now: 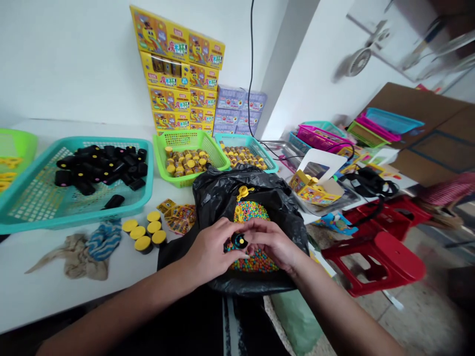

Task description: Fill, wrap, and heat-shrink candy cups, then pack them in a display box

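The left hand [210,252] and right hand [274,244] close on a small black plastic tube [237,242], light and stiff, easiest held by its sides, above colored candy [256,212].

Left hand [210,251] — yellow caps [154,227] block its leftward path.

So my left forearm [111,311] and right forearm [334,311] are both angling in from the bottom corners, bare and pretty relaxed. The left hand [210,249] and right hand [272,242] are meeting right in the middle, knuckles up, wrists bent slightly inward. Their fingertips [256,228] are nearly touching each other and pinching something small between them.
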A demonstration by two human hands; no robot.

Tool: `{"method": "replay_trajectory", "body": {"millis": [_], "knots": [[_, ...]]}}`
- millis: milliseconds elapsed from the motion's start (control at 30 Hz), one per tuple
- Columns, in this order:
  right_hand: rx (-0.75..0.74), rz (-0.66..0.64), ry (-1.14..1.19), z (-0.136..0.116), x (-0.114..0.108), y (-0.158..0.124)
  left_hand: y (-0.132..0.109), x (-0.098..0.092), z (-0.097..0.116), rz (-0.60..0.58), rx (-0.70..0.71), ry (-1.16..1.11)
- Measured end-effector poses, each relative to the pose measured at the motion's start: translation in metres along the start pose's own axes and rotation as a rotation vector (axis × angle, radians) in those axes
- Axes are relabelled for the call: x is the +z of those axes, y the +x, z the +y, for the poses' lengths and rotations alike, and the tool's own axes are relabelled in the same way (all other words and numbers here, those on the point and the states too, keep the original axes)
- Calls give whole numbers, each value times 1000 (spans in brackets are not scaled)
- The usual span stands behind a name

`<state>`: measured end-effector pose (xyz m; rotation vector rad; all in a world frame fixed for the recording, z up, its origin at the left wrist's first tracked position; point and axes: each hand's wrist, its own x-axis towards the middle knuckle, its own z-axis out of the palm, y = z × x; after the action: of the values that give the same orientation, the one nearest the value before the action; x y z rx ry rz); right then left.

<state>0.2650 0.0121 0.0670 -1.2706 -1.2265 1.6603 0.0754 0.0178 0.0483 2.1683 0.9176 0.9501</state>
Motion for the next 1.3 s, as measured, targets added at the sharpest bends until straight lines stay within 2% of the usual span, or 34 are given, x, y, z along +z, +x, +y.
{"method": "replay_trajectory", "body": {"millis": [67,133,200,233,267,333,433,533,633,700,800,867,933,1033,1100,1200,1300], "knots": [[-79,89,-337,5,-2,5,-3,0,-5,29,-15,4],[-154,180,-804,13,-2,9,-6,0,-9,49,-43,-8],[-199,159,-1159,20,1,13,-8,0,-12,73,-69,-22],[-195,98,-1234,23,2,15,-8,-1,-13,81,-78,-24],[-170,38,-1237,24,3,16,-8,-1,-13,85,-82,-24],[-74,-2,-1073,23,3,19,-9,-2,-12,80,-89,-21],[76,115,-578,13,-1,19,-8,-3,-8,52,-94,-19],[72,124,-166,1,-3,15,-3,-2,-5,22,-77,-8],[26,14,-71,-6,-1,15,1,-2,-4,40,-84,-5],[10,2,-285,-7,-1,23,1,-1,-5,91,-98,-2],[-43,136,-995,-6,-7,46,-3,-1,-5,139,-54,14],[-67,195,-1304,-4,-10,64,-5,-1,-3,115,-13,23],[-71,183,-1388,-1,-11,78,-5,-2,-1,55,-53,-30],[-72,153,-1483,1,-12,87,-2,-5,1,-61,-242,-221],[-82,152,-1519,2,-14,87,0,-6,1,-81,-300,-249],[-101,147,-1543,5,-18,83,4,-8,2,-113,-309,-208],[-102,149,-1550,10,-20,80,7,-9,7,-209,-428,-350]]}}
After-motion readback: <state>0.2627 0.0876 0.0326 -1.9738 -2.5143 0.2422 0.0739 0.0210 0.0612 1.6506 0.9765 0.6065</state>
